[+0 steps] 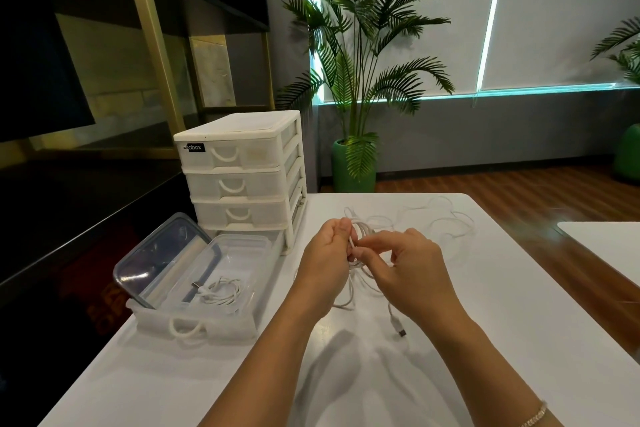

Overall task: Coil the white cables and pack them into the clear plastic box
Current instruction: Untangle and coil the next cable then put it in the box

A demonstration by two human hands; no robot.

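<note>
My left hand [327, 255] grips a bundle of white cable loops [360, 230] above the white table. My right hand [401, 263] pinches the same cable just right of the left hand. The cable's tail hangs down to the table and ends in a USB plug [400, 329]. The clear plastic box [239, 246] stands open at the left inside a pulled-out drawer, with one coiled white cable [221, 291] lying in it. Its clear lid [162, 253] leans upright at the box's left side. More loose white cable [446, 222] lies spread on the far side of the table.
A white drawer unit [242, 170] stands behind the box; its bottom drawer [194, 322] is pulled out toward me. The white table [346, 374] ends at the right, where a second white table [606, 246] begins. Potted palms stand on the floor beyond.
</note>
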